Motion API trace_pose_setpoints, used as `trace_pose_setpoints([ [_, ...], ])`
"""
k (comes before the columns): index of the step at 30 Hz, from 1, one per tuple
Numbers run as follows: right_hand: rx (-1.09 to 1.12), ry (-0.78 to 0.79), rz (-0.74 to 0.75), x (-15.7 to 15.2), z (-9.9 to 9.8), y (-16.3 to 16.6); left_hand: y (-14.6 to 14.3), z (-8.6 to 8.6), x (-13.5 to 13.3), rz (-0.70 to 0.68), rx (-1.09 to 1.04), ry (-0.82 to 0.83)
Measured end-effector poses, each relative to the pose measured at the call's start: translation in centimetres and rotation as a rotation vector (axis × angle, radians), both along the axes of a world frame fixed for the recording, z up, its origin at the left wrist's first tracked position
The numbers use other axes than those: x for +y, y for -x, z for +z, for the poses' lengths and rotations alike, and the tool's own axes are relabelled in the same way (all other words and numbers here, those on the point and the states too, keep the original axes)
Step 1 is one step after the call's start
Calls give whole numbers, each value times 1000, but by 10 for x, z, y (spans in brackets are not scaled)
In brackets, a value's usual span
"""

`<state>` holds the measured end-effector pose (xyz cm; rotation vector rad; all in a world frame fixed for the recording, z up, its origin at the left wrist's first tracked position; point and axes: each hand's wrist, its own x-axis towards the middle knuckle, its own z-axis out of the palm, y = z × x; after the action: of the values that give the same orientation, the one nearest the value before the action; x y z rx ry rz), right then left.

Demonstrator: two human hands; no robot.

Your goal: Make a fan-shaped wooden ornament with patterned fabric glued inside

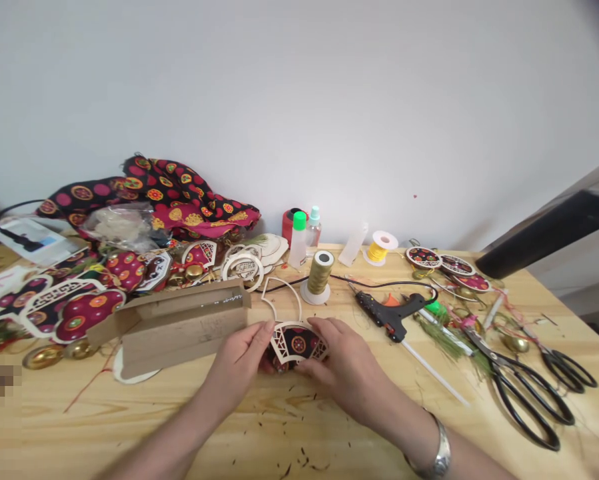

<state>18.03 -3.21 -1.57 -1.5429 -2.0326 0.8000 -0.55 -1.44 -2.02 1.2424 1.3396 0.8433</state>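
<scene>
Between my two hands is a fan-shaped wooden ornament [298,343], its pale lattice frame backed with dark patterned cloth. My left hand [246,350] grips its left edge, thumb along the top. My right hand [344,363] holds the right end, with fingers over the upper corner and thumb at the lower edge. The underside of the ornament is hidden. Just behind it lies a bare fan-shaped wooden frame [300,300]. An open cardboard box [179,333] is beside my left hand, and a spool of olive thread [320,279] stands beyond the ornament.
A black glue gun [392,313] with its cord lies right of centre. Large black-handled scissors [524,393] and a smaller pair [569,370] rest at the right. Patterned cloth [179,193] is heaped at the back left, above finished ornaments [89,313]. Bottles [298,243] and a yellow spool [378,251] stand near the wall.
</scene>
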Motion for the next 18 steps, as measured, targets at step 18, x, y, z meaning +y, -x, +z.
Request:
trace_pose_setpoints([
  [18,-356,-153,202,-47,14,-10,2,-16,-6,-29,324,-253],
])
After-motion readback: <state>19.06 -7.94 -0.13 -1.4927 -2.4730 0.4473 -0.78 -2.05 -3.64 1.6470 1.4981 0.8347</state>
